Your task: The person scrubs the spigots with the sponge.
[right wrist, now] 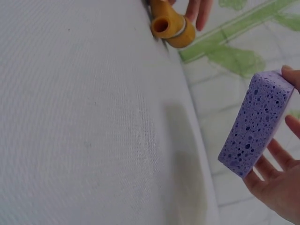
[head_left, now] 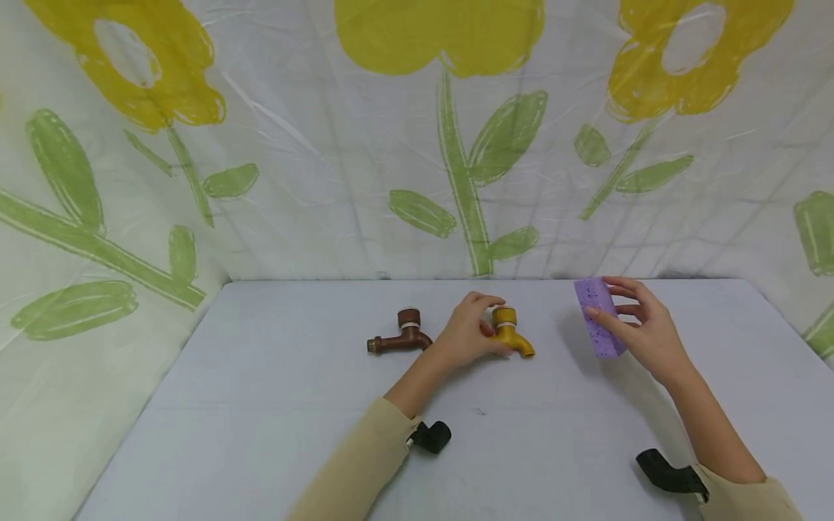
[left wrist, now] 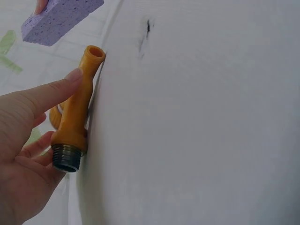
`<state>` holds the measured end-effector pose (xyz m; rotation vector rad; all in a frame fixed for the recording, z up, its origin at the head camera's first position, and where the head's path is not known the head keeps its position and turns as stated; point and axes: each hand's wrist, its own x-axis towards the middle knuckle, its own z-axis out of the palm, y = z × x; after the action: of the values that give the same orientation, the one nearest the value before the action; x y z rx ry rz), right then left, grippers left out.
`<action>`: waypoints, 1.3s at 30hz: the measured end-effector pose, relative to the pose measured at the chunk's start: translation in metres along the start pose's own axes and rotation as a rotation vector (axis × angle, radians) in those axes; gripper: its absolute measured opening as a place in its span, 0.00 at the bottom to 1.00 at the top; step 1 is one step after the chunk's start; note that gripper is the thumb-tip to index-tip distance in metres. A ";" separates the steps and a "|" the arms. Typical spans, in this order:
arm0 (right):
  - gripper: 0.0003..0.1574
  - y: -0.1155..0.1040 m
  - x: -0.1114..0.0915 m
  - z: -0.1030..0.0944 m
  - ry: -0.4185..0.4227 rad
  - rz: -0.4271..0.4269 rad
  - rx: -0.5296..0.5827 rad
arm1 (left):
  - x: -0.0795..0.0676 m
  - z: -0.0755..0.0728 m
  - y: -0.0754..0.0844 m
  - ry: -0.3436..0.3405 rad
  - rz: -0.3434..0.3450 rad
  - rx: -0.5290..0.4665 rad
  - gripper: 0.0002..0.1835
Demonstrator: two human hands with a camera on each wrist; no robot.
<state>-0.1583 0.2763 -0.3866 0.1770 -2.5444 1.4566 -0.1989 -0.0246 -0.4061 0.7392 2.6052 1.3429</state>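
Observation:
My left hand (head_left: 465, 334) holds a yellow tap (head_left: 511, 339) that stands on the white table. In the left wrist view, the thumb lies along the body of the yellow tap (left wrist: 77, 110) and the other fingers are partly hidden behind it; its dark threaded end points toward the palm. To the right, my right hand (head_left: 648, 325) grips a purple sponge (head_left: 598, 320) above the tabletop, thumb on one face and fingers on the other. The right wrist view shows the pitted face of the sponge (right wrist: 255, 124).
A brown tap (head_left: 409, 339) lies just left of my left hand, its spout partly covered by that hand. The white table (head_left: 260, 420) ends at a back curtain (head_left: 293, 181) printed with yellow flowers. A black wrist mount (head_left: 671, 474) sticks out from the right sleeve.

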 end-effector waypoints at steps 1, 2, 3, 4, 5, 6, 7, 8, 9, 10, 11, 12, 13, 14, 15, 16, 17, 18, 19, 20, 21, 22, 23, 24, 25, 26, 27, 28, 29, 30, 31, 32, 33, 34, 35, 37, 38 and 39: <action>0.38 -0.001 0.000 0.000 -0.003 0.002 -0.004 | -0.002 -0.002 0.000 0.003 -0.002 -0.006 0.42; 0.38 -0.002 0.000 0.001 -0.006 0.002 -0.006 | -0.003 -0.004 0.000 0.005 -0.007 -0.020 0.41; 0.38 -0.003 0.000 0.002 -0.010 0.002 -0.006 | -0.005 -0.006 0.000 0.008 -0.012 -0.032 0.40; 0.38 -0.004 0.001 0.002 -0.013 0.001 -0.006 | -0.007 -0.009 -0.001 0.012 -0.016 -0.043 0.39; 0.39 -0.005 0.001 0.003 -0.016 0.001 -0.005 | -0.009 -0.011 -0.002 0.016 -0.019 -0.050 0.38; 0.39 -0.007 0.001 0.004 -0.020 -0.001 -0.002 | -0.011 -0.014 -0.003 0.021 -0.022 -0.060 0.37; 0.39 -0.008 0.002 0.004 -0.023 -0.003 0.000 | -0.013 -0.017 -0.003 0.026 -0.023 -0.066 0.36; 0.39 -0.009 0.003 0.005 -0.027 -0.005 0.004 | -0.016 -0.020 -0.004 0.033 -0.023 -0.072 0.35; 0.39 -0.010 0.003 0.006 -0.030 -0.006 0.008 | -0.018 -0.023 -0.005 0.041 -0.021 -0.077 0.34; 0.40 -0.011 0.004 0.007 -0.032 -0.007 0.010 | -0.020 -0.026 -0.006 0.049 -0.020 -0.083 0.33; 0.40 -0.012 0.005 0.009 -0.035 -0.009 0.014 | -0.022 -0.029 -0.007 0.059 -0.019 -0.088 0.32; 0.40 -0.014 0.006 0.010 -0.039 -0.011 0.016 | -0.025 -0.032 -0.008 0.070 -0.016 -0.096 0.31; 0.40 -0.015 0.007 0.011 -0.043 -0.010 0.020 | -0.027 -0.035 -0.009 0.082 -0.014 -0.101 0.31; 0.40 -0.017 0.008 0.012 -0.047 -0.009 0.024 | -0.029 -0.038 -0.009 0.093 -0.013 -0.106 0.30; 0.40 -0.019 0.008 0.014 -0.051 -0.010 0.024 | -0.032 -0.041 -0.010 0.105 -0.013 -0.111 0.29; 0.40 -0.020 0.009 0.015 -0.057 -0.010 0.020 | -0.034 -0.044 -0.010 0.116 -0.009 -0.116 0.29; 0.41 -0.022 0.010 0.016 -0.063 -0.011 0.015 | -0.037 -0.047 -0.011 0.128 -0.006 -0.122 0.28; 0.41 -0.024 0.011 0.018 -0.068 -0.015 0.010 | -0.039 -0.050 -0.011 0.142 -0.002 -0.128 0.27; 0.41 -0.026 0.012 0.019 -0.074 -0.016 0.007 | -0.042 -0.053 -0.011 0.157 0.005 -0.130 0.27; 0.41 -0.028 0.013 0.020 -0.080 -0.020 0.001 | -0.044 -0.056 -0.012 0.173 0.011 -0.134 0.26; 0.41 -0.030 0.014 0.022 -0.085 -0.026 -0.006 | -0.047 -0.059 -0.013 0.190 0.019 -0.137 0.26; 0.41 -0.033 0.015 0.023 -0.089 -0.030 -0.009 | -0.049 -0.063 -0.014 0.205 0.029 -0.133 0.25; 0.41 -0.035 0.016 0.024 -0.093 -0.035 -0.008 | -0.052 -0.066 -0.015 0.220 0.031 -0.127 0.25; 0.41 -0.037 0.017 0.026 -0.096 -0.040 -0.005 | -0.055 -0.069 -0.016 0.232 0.032 -0.123 0.24; 0.41 -0.039 0.017 0.027 -0.100 -0.041 -0.001 | -0.057 -0.071 -0.018 0.242 0.032 -0.117 0.24; 0.40 -0.041 0.018 0.029 -0.103 -0.045 0.003 | -0.060 -0.074 -0.020 0.252 0.029 -0.109 0.24; 0.40 -0.043 0.018 0.030 -0.106 -0.049 0.007 | -0.063 -0.077 -0.021 0.259 0.023 -0.105 0.24; 0.40 -0.044 0.018 0.032 -0.109 -0.051 0.012 | -0.066 -0.080 -0.023 0.264 0.016 -0.104 0.23; 0.40 -0.045 0.019 0.033 -0.112 -0.053 0.015 | -0.069 -0.082 -0.025 0.269 0.008 -0.105 0.23; 0.40 -0.046 0.019 0.035 -0.115 -0.055 0.017 | -0.072 -0.085 -0.027 0.275 0.008 -0.100 0.23; 0.39 -0.047 0.020 0.036 -0.118 -0.056 0.019 | -0.074 -0.087 -0.030 0.280 0.007 -0.097 0.23; 0.39 -0.048 0.020 0.038 -0.120 -0.057 0.020 | -0.077 -0.090 -0.031 0.282 0.003 -0.095 0.22; 0.39 -0.048 0.021 0.040 -0.123 -0.057 0.022 | -0.080 -0.092 -0.034 0.282 -0.003 -0.096 0.22; 0.39 -0.049 0.021 0.041 -0.125 -0.059 0.025 | -0.083 -0.094 -0.036 0.282 -0.006 -0.093 0.22; 0.39 -0.049 0.022 0.043 -0.128 -0.061 0.028 | -0.086 -0.096 -0.039 0.283 -0.012 -0.084 0.22; 0.39 -0.050 0.023 0.047 -0.132 -0.064 0.039 | -0.091 -0.099 -0.044 0.282 -0.042 -0.082 0.21; 0.38 -0.051 0.024 0.048 -0.135 -0.067 0.047 | -0.093 -0.101 -0.046 0.278 -0.060 -0.079 0.21; 0.38 -0.052 0.024 0.050 -0.137 -0.068 0.053 | -0.095 -0.102 -0.048 0.273 -0.078 -0.077 0.21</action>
<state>-0.1774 0.2070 -0.3622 0.3808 -2.5790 1.5360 -0.1663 -0.1682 -0.3937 0.4655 2.7309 1.6119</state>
